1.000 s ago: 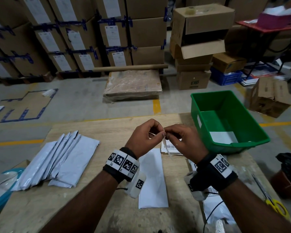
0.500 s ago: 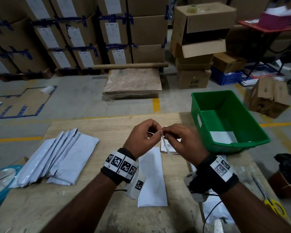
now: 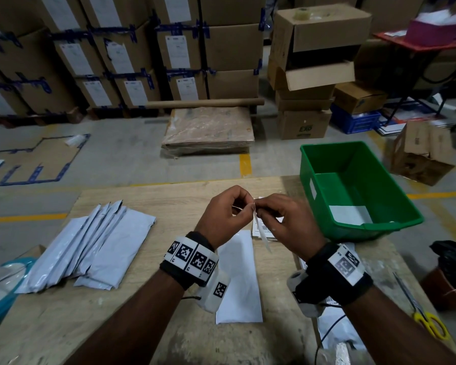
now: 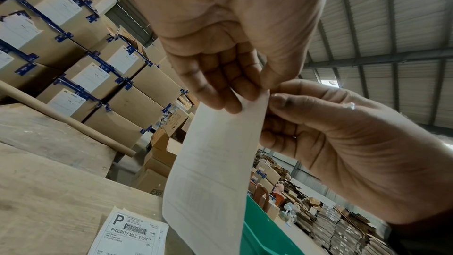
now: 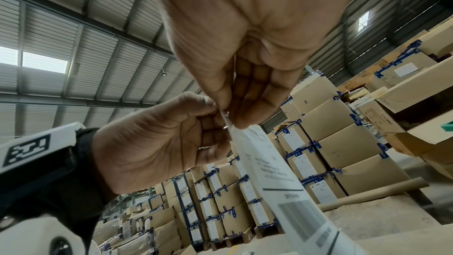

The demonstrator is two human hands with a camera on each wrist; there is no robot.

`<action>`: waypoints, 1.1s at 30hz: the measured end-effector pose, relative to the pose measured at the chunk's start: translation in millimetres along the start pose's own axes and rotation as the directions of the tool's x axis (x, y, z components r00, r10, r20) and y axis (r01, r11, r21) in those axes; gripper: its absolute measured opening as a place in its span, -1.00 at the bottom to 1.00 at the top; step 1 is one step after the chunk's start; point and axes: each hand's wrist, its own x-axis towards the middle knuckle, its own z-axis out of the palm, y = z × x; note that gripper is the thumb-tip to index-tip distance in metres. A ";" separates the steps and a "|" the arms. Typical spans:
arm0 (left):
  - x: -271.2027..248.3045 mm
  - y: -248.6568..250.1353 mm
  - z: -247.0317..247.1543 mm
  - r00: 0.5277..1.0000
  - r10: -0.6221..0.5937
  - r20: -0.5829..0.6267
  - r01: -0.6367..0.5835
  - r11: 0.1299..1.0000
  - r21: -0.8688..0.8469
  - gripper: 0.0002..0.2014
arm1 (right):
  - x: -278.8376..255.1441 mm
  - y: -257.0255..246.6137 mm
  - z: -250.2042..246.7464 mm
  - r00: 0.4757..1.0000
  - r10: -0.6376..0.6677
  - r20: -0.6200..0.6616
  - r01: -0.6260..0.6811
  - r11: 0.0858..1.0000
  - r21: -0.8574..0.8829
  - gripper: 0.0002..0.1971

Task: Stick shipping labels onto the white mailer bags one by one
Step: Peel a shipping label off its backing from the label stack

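Note:
Both hands meet above the wooden table [image 3: 148,196] and pinch the top edge of one shipping label [image 3: 260,230], which hangs down edge-on. My left hand [image 3: 225,216] holds it from the left, my right hand [image 3: 282,219] from the right. The left wrist view shows the label's plain back [image 4: 215,172]; the right wrist view shows its printed face with a barcode [image 5: 277,177]. One white mailer bag [image 3: 238,280] lies flat below the hands. More labels [image 3: 265,227] lie in a small stack beyond it. A fanned pile of mailer bags [image 3: 95,246] lies to the left.
A green plastic bin [image 3: 353,191] sits at the table's right edge with a white sheet inside. Yellow-handled scissors [image 3: 421,314] lie near the right front corner. A teal object [image 3: 0,296] pokes in at the left edge. Stacked cartons fill the floor behind.
Both hands have stayed together on the label's top edge, with only slight finger shifts. The label still hangs between them.

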 end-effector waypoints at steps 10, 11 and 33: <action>0.2 2.1 -1.0 1.000 0.008 0.023 -0.008 1.000 0.019 -0.95 | -0.5 3.2 0.2 1.000 0.007 0.001 -0.007 1.000 0.003 -0.81; 0.1 2.7 -1.1 1.000 0.012 0.023 -0.012 1.000 0.017 -0.95 | -0.5 3.1 0.1 1.000 0.008 -0.001 -0.008 1.000 0.006 -0.81; -0.2 6.6 -0.1 0.998 0.061 0.030 -0.063 0.997 0.050 -0.94 | 6.4 1.0 -3.2 0.999 0.040 -0.008 -0.039 0.999 0.030 -0.84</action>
